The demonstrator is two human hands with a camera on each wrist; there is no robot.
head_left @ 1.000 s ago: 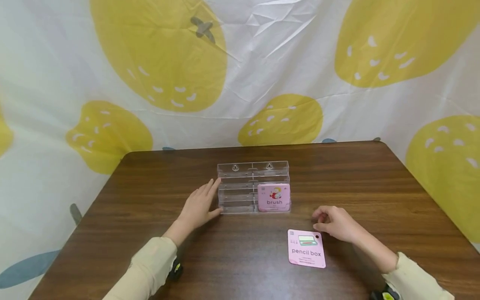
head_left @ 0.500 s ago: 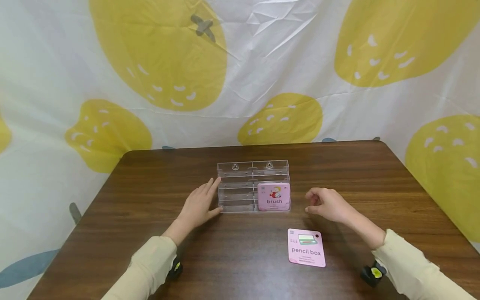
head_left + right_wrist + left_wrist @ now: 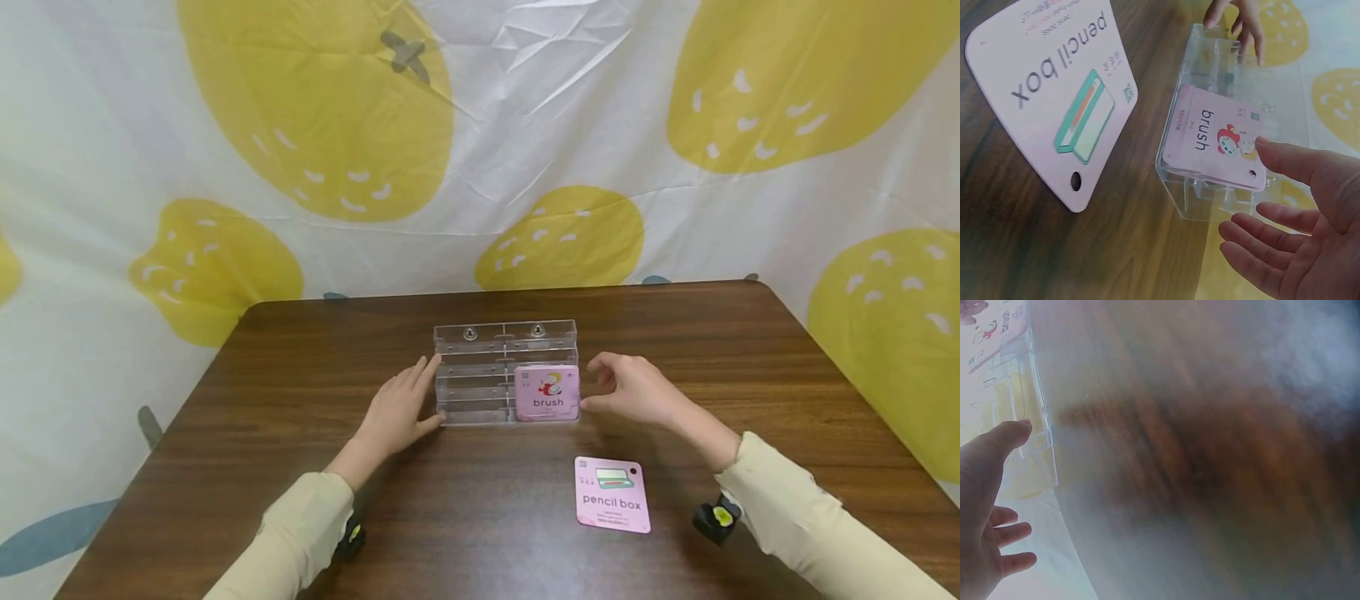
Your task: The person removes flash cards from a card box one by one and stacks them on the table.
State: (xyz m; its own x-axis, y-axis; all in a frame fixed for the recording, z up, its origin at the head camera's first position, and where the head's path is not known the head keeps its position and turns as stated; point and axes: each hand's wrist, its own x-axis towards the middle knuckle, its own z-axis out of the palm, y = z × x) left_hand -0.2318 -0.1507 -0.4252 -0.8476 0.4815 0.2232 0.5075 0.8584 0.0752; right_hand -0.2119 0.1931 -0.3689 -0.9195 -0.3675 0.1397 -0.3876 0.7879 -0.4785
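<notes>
Leftmost: one cream cloth sleeve (image 3: 292,529), one small black wrist device (image 3: 352,537) and one bare left hand (image 3: 397,412), its fingers extended, fingertips and thumb against the left side of a clear plastic pocket rack (image 3: 472,392).
Rack: one, set between the two hands, with two columns of pockets and two round hanger holes (image 3: 470,333) along its top.
"brush" stack: one, of pink square cards (image 3: 547,393) in the right column; layered edges show, but the number of cards cannot be told. It lies well apart from the left hand, just beside the right.
"pencil box" card: one pink rounded-square card (image 3: 612,496), flat on the dark brown wood-grain table (image 3: 337,350), nearer the person than the right hand.
Right hand: one, bare (image 3: 633,390), fingers loosely bent and holding nothing; whether its thumb touches the stack cannot be told.
Rightmost: a second cream sleeve (image 3: 810,508) and a second black wrist device (image 3: 717,518).
Backdrop: one white cloth (image 3: 480,83), six yellow fruit prints in view.
</notes>
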